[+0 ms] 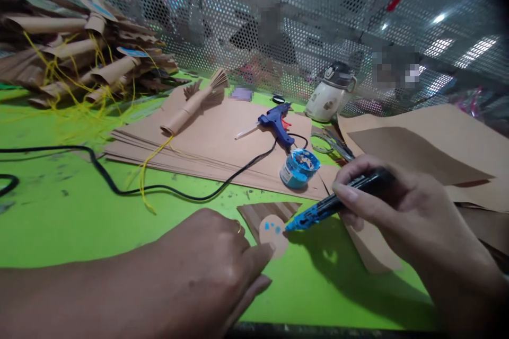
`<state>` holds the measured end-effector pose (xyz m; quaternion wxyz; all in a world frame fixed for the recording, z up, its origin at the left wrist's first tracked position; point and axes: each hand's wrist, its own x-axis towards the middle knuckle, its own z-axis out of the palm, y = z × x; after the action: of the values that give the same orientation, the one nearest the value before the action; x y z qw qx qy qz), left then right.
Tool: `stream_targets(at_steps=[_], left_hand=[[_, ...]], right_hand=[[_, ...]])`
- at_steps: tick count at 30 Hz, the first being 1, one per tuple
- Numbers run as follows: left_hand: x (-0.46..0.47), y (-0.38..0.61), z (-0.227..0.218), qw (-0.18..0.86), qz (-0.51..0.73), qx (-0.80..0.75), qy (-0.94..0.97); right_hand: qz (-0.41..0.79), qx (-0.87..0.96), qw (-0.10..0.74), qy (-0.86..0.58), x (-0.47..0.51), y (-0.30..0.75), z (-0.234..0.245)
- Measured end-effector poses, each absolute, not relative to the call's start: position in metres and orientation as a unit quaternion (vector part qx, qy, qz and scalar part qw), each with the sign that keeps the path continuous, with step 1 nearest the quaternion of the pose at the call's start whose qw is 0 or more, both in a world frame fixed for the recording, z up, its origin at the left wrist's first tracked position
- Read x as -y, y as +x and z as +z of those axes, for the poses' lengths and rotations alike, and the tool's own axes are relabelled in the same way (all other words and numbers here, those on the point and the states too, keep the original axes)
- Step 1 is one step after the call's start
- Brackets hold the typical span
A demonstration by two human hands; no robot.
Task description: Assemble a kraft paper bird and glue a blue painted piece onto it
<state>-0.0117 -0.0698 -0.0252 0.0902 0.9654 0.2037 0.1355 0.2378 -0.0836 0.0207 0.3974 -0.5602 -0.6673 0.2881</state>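
My right hand [382,206] grips a black marker pen [330,205] whose front end is smeared with blue paint. Its tip is at the right edge of a small round paper disc [274,249] bearing several blue dabs. My left hand [214,259] is closed, with a fingertip pressing on the disc's lower edge; its other fingers are partly hidden. Under the disc lies a pleated brown paper fan piece [254,214]. Just beyond stands an open jar of blue paint [300,169], streaked on its rim.
A blue glue gun [276,123] rests on stacked brown paper [222,132], its black cord [159,187] crossing the green table. A rolled paper piece [191,108], scissors [334,143], a white flask [330,95] and more paper [429,137] surround it. Rolled pieces [71,53] are heaped left.
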Motion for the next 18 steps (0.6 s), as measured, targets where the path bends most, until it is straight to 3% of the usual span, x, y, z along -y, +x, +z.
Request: stream_targets(at_steps=[18], left_hand=[[0.0702,-0.0111,-0.0233,0.082,0.153,-0.180,0.968]], right_hand=[[0.252,0.715,0.352,-0.549,0.0832,0.2319,0.0184]])
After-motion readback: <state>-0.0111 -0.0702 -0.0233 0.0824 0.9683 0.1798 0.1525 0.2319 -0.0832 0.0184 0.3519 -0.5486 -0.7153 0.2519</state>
